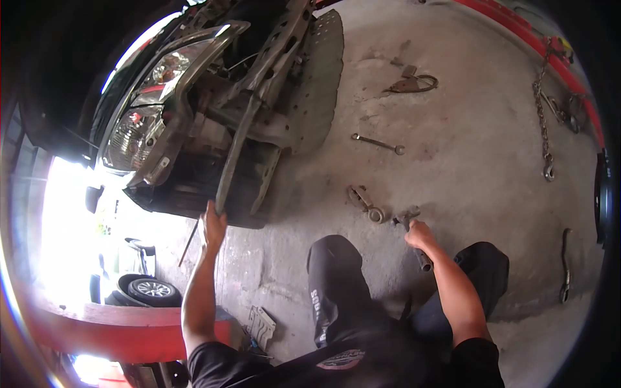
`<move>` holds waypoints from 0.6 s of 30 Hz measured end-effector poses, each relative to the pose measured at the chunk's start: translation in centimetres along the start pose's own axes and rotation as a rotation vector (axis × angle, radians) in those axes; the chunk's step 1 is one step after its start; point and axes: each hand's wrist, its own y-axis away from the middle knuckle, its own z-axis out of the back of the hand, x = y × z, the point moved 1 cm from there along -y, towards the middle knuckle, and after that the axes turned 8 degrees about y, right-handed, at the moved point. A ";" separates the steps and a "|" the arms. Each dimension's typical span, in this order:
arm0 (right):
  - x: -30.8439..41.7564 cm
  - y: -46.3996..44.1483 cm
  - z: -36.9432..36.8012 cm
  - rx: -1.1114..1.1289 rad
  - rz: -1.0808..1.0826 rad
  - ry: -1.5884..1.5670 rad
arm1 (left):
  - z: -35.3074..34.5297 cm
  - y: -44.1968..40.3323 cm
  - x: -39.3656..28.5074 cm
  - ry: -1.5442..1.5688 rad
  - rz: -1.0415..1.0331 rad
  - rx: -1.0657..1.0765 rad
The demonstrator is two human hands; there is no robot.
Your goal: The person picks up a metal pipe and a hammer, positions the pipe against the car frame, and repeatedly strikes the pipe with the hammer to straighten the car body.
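Left hand [213, 227] wrapped round the near end of a metal bar [237, 149] on the car [178, 123], right hand [420, 234] closed on a hammer [409, 213].

- The premises are presenting as a vehicle repair workshop.
- A car [217, 136] is exposing bare metal structure beside its headlamp [137, 136].
- A spanner [378, 143] is lying on the marked concrete floor [459, 142].
- A chain [543, 129] is lying near a red beam [511, 24].
- A tyred wheel [153, 289] is resting at left.

One head-worn view looks forward and steeply down, close over the knees [335, 258], toward the car [137, 139] and floor [459, 129]
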 end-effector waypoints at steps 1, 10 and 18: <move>0.0 -0.1 0.0 -0.020 -0.003 -0.013 | 1.0 -0.1 -2.7 0.081 0.005 0.032; 0.6 0.2 0.3 -0.033 -0.022 -0.038 | 5.2 -0.9 -7.5 -0.045 0.004 0.045; 3.0 2.6 0.0 -0.009 0.055 0.161 | 3.5 -1.9 -1.7 -0.080 0.057 0.080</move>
